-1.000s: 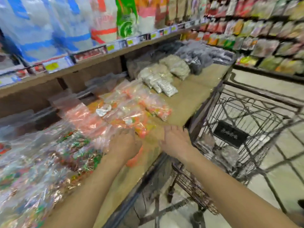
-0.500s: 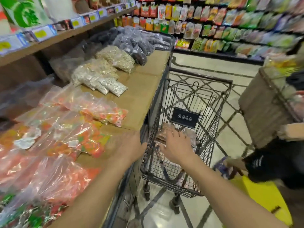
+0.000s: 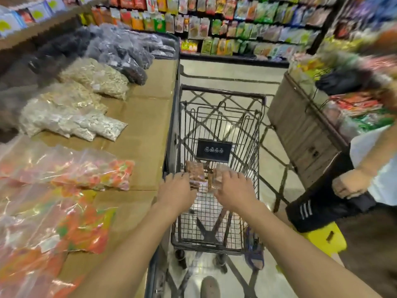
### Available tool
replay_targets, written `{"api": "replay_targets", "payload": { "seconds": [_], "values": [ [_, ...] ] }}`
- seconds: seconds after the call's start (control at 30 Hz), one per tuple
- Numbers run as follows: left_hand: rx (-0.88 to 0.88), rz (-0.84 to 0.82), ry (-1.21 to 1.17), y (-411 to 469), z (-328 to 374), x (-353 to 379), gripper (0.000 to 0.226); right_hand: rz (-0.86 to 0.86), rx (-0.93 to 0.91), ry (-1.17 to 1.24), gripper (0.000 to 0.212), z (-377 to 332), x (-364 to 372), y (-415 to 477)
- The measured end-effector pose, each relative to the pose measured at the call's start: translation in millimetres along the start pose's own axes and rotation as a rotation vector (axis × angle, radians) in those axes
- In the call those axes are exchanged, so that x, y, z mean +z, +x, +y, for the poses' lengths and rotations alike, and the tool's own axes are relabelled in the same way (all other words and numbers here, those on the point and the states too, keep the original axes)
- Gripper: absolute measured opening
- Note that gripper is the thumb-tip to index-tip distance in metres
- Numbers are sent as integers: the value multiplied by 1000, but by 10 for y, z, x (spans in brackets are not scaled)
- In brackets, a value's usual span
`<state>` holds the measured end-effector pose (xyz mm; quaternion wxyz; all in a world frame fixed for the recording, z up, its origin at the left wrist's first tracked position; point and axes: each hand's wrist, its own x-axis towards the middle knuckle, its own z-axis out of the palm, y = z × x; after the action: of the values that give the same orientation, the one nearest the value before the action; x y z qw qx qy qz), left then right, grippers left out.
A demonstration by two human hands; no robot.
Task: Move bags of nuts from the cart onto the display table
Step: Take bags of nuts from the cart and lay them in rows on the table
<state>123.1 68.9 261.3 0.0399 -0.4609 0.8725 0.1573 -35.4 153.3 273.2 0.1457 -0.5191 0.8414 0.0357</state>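
Two brown bags lie in the cart, not yet on the left table; left hand and right hand touch them, grip unclear.

The black placard inside the cart bears four small white symbols; no lettering is legible.
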Motion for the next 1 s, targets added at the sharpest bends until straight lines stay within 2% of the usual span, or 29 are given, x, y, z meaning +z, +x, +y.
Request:
{"api": "replay_targets", "payload": {
  "seconds": [0.1,0.37,0.73,0.9,1.0],
  "values": [
    [22,-16,18,223,39,45,41,20,27,50,66,101,51,170],
    [63,-69,38,918,110,231,36,-38,74,64,82,377,261,782],
    [-35,-246,48,2159,224,722,37,-218,63,42,84,853,783,2012],
    [-167,-346,-95,2716,176,1120,43,-265,99,150,78,1079,1080,2594],
    [-276,-342,-285,2994,56,1428,34,-274,202,378,70,1211,1295,2958]
  ]
}}
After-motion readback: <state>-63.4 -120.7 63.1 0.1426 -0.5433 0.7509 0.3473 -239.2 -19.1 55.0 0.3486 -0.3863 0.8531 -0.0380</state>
